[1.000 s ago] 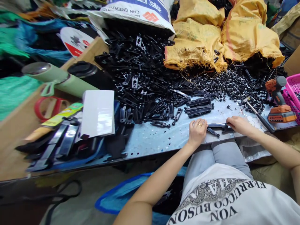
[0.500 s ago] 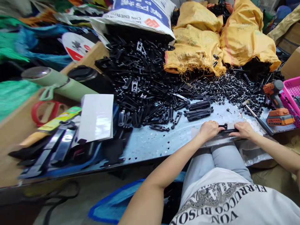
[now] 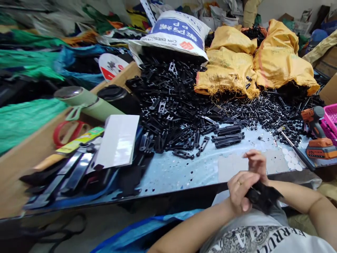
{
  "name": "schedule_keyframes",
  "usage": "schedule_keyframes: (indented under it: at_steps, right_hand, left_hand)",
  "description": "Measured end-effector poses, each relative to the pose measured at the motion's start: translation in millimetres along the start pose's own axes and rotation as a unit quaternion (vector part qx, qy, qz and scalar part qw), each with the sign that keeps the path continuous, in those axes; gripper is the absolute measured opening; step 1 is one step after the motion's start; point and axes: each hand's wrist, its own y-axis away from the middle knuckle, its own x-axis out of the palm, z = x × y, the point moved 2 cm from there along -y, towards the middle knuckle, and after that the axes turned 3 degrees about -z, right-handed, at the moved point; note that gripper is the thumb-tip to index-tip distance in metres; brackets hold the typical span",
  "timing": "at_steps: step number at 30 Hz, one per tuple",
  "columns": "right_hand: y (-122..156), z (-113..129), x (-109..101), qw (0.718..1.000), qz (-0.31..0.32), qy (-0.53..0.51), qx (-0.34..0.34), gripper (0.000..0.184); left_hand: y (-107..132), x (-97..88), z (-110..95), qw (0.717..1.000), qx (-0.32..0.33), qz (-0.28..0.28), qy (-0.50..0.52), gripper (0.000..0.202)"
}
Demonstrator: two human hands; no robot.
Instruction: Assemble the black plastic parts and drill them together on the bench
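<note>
In front of my shirt, just past the table's near edge, my left hand (image 3: pixel 240 191) is closed on a black plastic part (image 3: pixel 264 199), blurred by motion. My right hand (image 3: pixel 258 164) is right behind it, its fingers loosely bent upward. The left hand covers its lower half, so whether it also grips the part cannot be made out. On the table beyond, two black assembled bars (image 3: pixel 228 135) lie side by side. Close to the right hand are a grey sheet (image 3: pixel 229 167) and some white round discs (image 3: pixel 292 159).
A hammer (image 3: pixel 296 149) and an orange cordless drill (image 3: pixel 316 133) rest at the right. Heaps of black parts (image 3: pixel 171 95) and pins (image 3: pixel 263 110) spread before yellow sacks (image 3: pixel 229 66). Leftward, a wooden-sided tray (image 3: pixel 31 163) holds scissors (image 3: pixel 59 135), a white box (image 3: pixel 118 140) and a green tumbler (image 3: pixel 92 105).
Both hands have come off the table edge toward my body, bringing the black part with them. They are now close together, the left in front of the right. The camera view has tilted up.
</note>
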Motion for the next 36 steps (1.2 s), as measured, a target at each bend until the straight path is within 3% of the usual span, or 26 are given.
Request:
schedule_keyframes:
  at_steps: [3,5,7,9,12,15,19,22,25,29,32,34,36]
  right_hand:
    - [-35.6,-42.8,7.3,0.981,0.117,0.152,0.014,0.035]
    - [-76.0,-70.3,3.3,0.948,0.182,0.26,0.011,0.03]
    - [-120.3,-95.2,1.2,0.921,0.196,0.337,0.019,0.027]
    - [-158.7,-115.6,10.1,0.894,0.224,0.387,0.016,0.024]
    - [-195.2,-136.3,44.0,0.848,0.3,0.436,0.0,0.023]
    - [-210.1,-143.8,85.7,0.815,0.349,0.462,0.002,0.027]
    - [-212.6,-137.2,126.0,0.809,0.389,0.441,-0.004,0.035]
    - [-215.7,-126.0,131.4,0.815,0.394,0.425,-0.014,0.034]
    - [-224.7,-110.1,107.1,0.818,0.371,0.439,-0.019,0.035]
    - [-219.8,-81.6,39.1,0.817,0.311,0.485,-0.007,0.034]
    - [-178.8,-61.9,-12.4,0.814,0.282,0.508,0.007,0.034]
    - [-135.5,-53.6,-41.5,0.82,0.284,0.496,0.006,0.033]
    - [-89.5,-49.5,-69.0,0.845,0.307,0.438,-0.018,0.032]
  left_hand:
    - [5.9,-10.3,38.5,0.981,0.046,0.051,-0.181,0.071]
    - [10.3,-19.2,67.4,0.943,0.033,0.138,-0.301,0.061]
    - [13.6,-26.4,93.7,0.897,0.025,0.232,-0.376,0.043]
    - [13.0,-31.7,116.1,0.863,0.008,0.28,-0.421,0.033]
    - [6.3,-35.1,139.8,0.847,-0.031,0.286,-0.448,0.035]
    - [0.1,-35.8,148.4,0.851,-0.053,0.275,-0.445,0.036]
    - [-12.9,-46.6,153.7,0.863,-0.089,0.222,-0.445,0.045]
    - [-35.3,-68.2,171.7,0.852,-0.132,0.163,-0.479,0.044]
    - [-64.1,-93.1,197.3,0.829,-0.169,0.123,-0.518,0.044]
    - [-99.4,-110.0,236.6,0.769,-0.247,0.141,-0.573,0.051]
    - [-116.7,-108.3,259.9,0.721,-0.327,0.165,-0.588,0.048]
    - [-125.5,-104.4,264.7,0.696,-0.36,0.139,-0.606,0.047]
    - [-135.1,-95.8,261.2,0.722,-0.353,0.128,-0.582,0.048]
